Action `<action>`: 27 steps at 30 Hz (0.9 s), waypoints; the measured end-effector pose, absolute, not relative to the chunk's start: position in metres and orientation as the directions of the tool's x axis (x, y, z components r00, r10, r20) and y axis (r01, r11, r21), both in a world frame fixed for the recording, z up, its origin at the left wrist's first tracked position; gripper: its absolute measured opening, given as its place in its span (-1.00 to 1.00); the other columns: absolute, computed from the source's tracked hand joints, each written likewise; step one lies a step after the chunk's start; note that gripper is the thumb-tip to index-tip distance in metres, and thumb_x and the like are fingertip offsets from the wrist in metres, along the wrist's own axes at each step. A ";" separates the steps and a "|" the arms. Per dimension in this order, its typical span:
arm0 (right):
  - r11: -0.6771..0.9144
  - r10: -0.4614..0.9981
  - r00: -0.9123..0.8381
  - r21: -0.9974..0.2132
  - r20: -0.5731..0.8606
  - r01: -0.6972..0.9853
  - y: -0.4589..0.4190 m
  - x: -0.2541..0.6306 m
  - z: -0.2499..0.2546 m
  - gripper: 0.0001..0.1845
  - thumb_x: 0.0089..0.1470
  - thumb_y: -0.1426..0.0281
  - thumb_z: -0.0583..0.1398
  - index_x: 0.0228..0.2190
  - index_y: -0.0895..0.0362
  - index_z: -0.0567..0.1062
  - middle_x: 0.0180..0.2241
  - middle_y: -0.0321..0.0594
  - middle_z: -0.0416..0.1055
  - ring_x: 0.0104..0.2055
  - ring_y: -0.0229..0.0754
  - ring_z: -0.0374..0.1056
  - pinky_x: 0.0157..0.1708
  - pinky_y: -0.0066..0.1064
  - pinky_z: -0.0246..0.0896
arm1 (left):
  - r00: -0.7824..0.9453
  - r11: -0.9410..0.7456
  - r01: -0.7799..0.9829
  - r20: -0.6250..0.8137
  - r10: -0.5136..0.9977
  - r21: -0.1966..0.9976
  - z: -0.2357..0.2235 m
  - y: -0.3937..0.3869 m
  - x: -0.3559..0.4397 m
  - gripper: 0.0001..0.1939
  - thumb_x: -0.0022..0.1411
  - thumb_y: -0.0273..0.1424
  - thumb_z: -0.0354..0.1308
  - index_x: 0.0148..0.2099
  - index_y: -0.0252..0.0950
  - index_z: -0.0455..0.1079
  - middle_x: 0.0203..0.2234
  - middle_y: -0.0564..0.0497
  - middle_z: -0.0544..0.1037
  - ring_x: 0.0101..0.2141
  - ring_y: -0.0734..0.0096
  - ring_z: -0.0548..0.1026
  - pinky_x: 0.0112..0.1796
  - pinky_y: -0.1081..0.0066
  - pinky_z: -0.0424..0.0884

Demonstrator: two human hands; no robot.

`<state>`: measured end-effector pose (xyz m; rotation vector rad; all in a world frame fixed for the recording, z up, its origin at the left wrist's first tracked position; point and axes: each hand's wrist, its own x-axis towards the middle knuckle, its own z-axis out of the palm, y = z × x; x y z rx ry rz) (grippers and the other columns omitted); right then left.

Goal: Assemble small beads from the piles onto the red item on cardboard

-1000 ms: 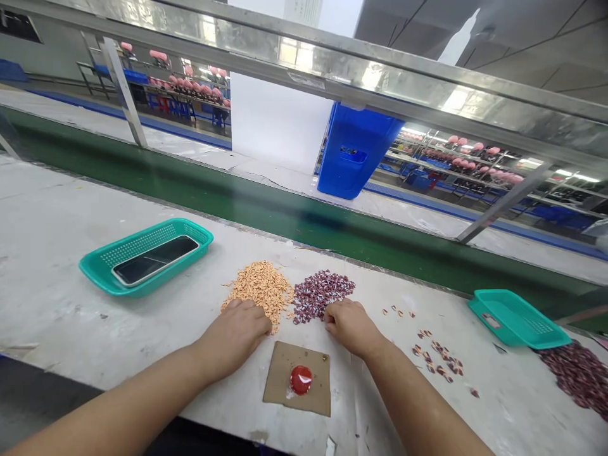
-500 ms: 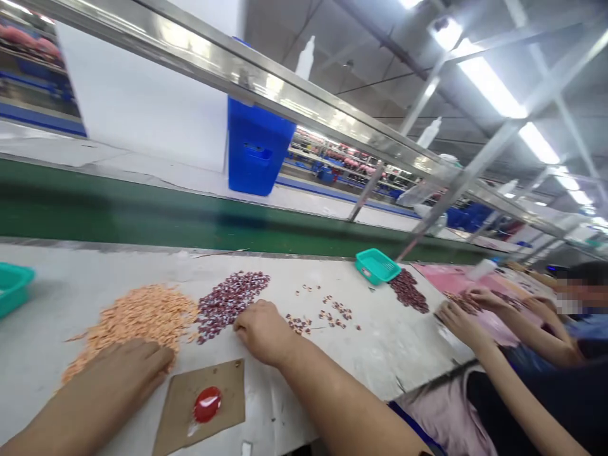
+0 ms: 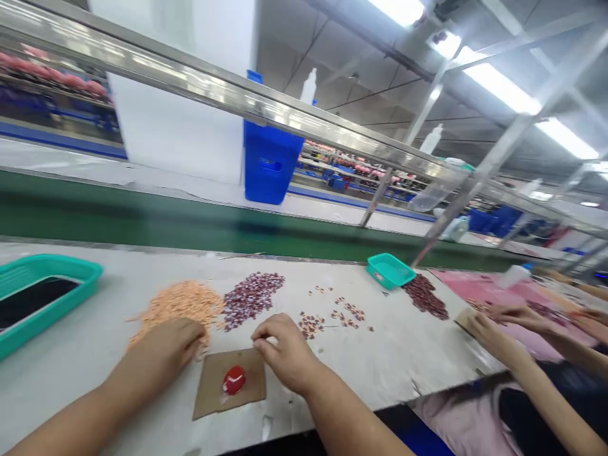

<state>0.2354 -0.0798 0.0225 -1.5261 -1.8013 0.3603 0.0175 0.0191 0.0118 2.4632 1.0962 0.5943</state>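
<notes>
My left hand (image 3: 164, 348) is at the near right edge of a heap of small flat orange pieces (image 3: 183, 301), its fingers curled together and whatever they hold hidden. Beside the cardboard's upper right corner, my right hand (image 3: 285, 348) has thumb and forefinger pinched; anything between them is too small to make out. Between the hands lies a brown cardboard piece (image 3: 213, 392) bearing a glossy red blob (image 3: 234, 380). Just beyond the hands spreads a pile of small dark red and whitish pieces (image 3: 254, 294). Small two-coloured pieces (image 3: 311, 325) lie scattered right of my right hand.
A green tray (image 3: 90, 278) holding something dark stands at left; a smaller green basket (image 3: 390, 271) sits by a dark red pile (image 3: 425, 297). A co-worker's hands (image 3: 489, 326) work at right. A metal rail (image 3: 213, 88) and blue bin (image 3: 270, 164) rise behind.
The view has shifted left, bringing more of the left green tray in. My right hand has drawn back from the dark red pile to beside the cardboard. My left hand stays by the orange heap.
</notes>
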 end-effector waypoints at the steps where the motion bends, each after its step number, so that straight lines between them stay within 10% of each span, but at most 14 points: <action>1: 0.255 0.934 0.002 -0.670 0.357 0.697 -0.084 0.233 0.022 -0.85 -0.01 0.60 0.18 -0.43 0.13 0.48 -0.38 -0.23 0.46 -0.23 -0.19 0.35 -0.17 -0.38 0.20 | 0.577 -0.555 0.552 0.197 0.793 0.622 0.018 0.012 0.020 -0.83 0.10 -0.35 0.05 -0.38 -0.21 0.48 -0.41 -0.02 0.58 -0.30 0.15 0.49 -0.25 0.32 0.31; 5: 0.279 0.940 0.015 -0.795 0.340 0.539 -0.097 0.217 0.020 -0.88 0.03 0.54 0.12 -0.41 0.13 0.45 -0.38 -0.21 0.42 -0.29 -0.18 0.35 -0.25 -0.36 0.24 | 0.445 -0.084 0.148 0.009 0.895 0.985 0.024 -0.022 0.029 -0.81 0.08 -0.27 0.14 -0.28 -0.23 0.47 -0.41 0.03 0.55 -0.34 0.27 0.45 -0.27 0.36 0.33; 13: 0.119 0.991 -0.061 -0.992 0.121 -0.035 -0.120 0.179 0.016 -0.91 -0.01 0.35 0.23 -0.44 0.12 0.46 -0.42 -0.26 0.46 -0.32 -0.17 0.42 -0.25 -0.34 0.28 | 0.473 0.072 -0.080 -0.026 0.881 0.994 0.027 -0.083 0.030 -0.87 0.03 -0.32 0.24 -0.38 -0.28 0.47 -0.50 0.09 0.47 -0.38 0.37 0.36 -0.30 0.43 0.26; 27: 0.220 0.969 -0.185 -0.916 0.165 0.336 -0.143 0.179 -0.002 -0.93 -0.03 0.39 0.20 -0.47 0.11 0.50 -0.41 -0.20 0.47 -0.31 -0.14 0.39 -0.24 -0.32 0.24 | 0.629 0.241 0.086 -0.240 0.740 0.967 0.012 -0.096 0.010 -0.79 -0.08 -0.29 0.25 -0.44 -0.28 0.32 -0.65 0.20 0.34 -0.56 0.48 0.26 -0.51 0.49 0.11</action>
